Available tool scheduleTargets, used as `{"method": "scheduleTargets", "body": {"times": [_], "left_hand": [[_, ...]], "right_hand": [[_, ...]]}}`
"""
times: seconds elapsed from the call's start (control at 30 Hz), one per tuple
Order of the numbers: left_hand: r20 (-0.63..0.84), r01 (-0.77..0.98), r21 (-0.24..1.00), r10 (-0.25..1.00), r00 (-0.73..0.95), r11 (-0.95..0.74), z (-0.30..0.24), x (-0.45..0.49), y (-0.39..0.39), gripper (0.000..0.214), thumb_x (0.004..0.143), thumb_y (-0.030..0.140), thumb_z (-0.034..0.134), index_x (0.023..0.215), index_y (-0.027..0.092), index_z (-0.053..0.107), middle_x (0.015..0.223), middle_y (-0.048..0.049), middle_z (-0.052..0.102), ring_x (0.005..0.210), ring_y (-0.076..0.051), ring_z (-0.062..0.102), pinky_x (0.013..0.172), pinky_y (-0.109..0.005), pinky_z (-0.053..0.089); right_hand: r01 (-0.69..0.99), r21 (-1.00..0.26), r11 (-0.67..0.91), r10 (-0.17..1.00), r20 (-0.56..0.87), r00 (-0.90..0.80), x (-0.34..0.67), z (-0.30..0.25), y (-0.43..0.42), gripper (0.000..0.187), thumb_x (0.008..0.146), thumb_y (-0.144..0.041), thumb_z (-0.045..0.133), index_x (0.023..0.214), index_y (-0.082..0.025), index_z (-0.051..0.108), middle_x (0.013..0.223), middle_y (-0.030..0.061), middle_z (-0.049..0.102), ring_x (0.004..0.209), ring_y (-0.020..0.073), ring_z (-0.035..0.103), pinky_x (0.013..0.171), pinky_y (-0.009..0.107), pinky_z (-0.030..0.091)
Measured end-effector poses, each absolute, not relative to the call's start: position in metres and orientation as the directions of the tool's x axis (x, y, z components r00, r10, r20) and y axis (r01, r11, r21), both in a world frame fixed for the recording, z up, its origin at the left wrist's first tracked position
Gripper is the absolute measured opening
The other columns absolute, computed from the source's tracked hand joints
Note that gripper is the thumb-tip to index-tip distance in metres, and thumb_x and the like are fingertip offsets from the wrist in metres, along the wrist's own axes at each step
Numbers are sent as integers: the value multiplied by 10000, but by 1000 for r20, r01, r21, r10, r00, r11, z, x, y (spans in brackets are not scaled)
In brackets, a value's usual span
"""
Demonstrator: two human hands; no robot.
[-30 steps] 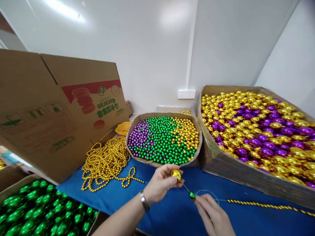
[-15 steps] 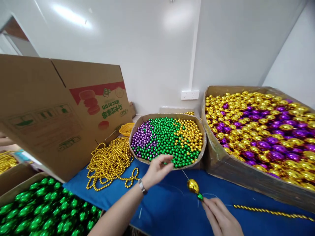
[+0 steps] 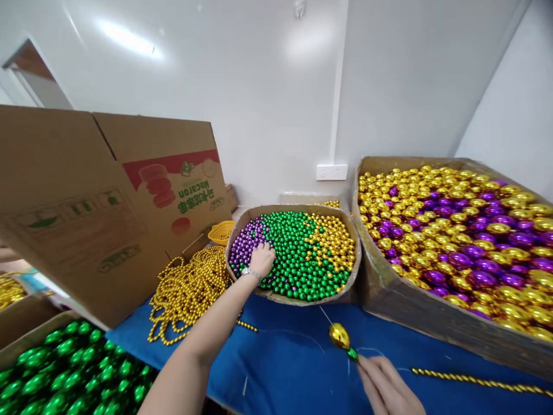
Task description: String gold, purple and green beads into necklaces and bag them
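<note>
My left hand, with a band at the wrist, reaches into a cardboard box of small shiny beads. Its fingers are curled down onto the purple beads, where the fingertips and anything between them are hidden. Green beads fill the middle of the box and gold beads its right side. In front of the box, my right hand pinches a bead string just below a green bead. Above that sits a large gold bead, with a thin needle or wire sticking out of its top.
A big box of large gold and purple beads stands at right. Gold bead chains are heaped left, beside a yellow basket and a tall carton. Large green beads lie front left. A gold strand rests on blue cloth.
My left hand has moved forward and left, from above the box's front rim into the purple beads. My right hand stays nearly in place with the string. The view has shifted slightly.
</note>
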State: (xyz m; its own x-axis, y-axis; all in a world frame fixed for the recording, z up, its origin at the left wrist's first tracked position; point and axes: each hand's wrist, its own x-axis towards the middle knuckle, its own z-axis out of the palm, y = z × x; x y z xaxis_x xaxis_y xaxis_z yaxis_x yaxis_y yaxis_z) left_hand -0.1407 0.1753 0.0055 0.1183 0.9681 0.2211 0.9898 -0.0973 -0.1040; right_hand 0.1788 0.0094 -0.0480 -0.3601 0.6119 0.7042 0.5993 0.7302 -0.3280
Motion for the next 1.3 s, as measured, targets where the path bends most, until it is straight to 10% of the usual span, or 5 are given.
{"method": "scheduleTargets", "body": {"times": [0.6,0.97,1.3], "left_hand": [[333,810,-296,740,585,-506,30,-81,79,186,890,170,423,964,154,593,966,-107,573,864,-243,472,724,-370,384],[183,244,207,283,942,-947,-44,132,-45,68,847,143,475,888,158,527,843,-66,560,774,-205,504,604,-308,424],[263,405,390,522,812,-827,-17,63,-18,240,849,205,478,1081,201,538,863,-40,633,755,-173,564,658,-281,463]], "right_hand": [[626,-568,534,813,548,-196,220,-5,11,217,927,-239,419,921,-183,629,775,48,573,690,148,582,642,249,470],[747,-543,383,902,393,-177,254,16,16,214,928,-238,437,985,-178,634,807,35,580,744,129,570,681,230,457],[660,-558,502,842,489,-227,240,-2,-7,177,915,-258,441,940,-193,604,817,47,597,741,151,594,676,252,477]]}}
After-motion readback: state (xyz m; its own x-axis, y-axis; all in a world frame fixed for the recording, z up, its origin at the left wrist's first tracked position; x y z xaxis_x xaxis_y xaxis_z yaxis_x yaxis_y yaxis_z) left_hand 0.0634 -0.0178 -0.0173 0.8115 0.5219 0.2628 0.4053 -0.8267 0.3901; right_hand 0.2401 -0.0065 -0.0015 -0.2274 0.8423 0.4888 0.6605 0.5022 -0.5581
